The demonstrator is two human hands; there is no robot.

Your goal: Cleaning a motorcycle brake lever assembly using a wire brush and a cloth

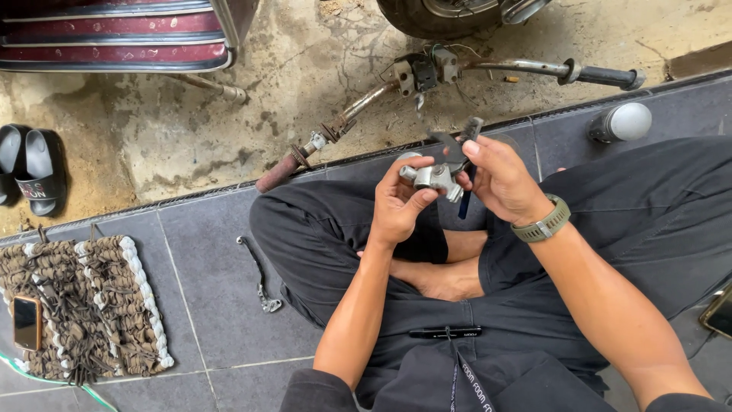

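Observation:
My left hand (398, 203) grips a small grey metal lever bracket (433, 177) with a silver round end, held over my crossed legs in dark trousers. My right hand (497, 180), with a green watch on the wrist, pinches a dark metal part (459, 145) at the top of the same bracket; a thin dark blue piece (463, 204) hangs below it. A rusty motorcycle handlebar (358, 107) with switch housings lies on the concrete just beyond my hands.
A woven rope mat (91, 305) with a phone (27, 322) lies at left on the grey tiles. A loose metal lever (259, 278) rests by my left knee. Black sandals (34, 172), a red vehicle panel (114, 34), a tyre (435, 15) and a grey can (621, 122) surround me.

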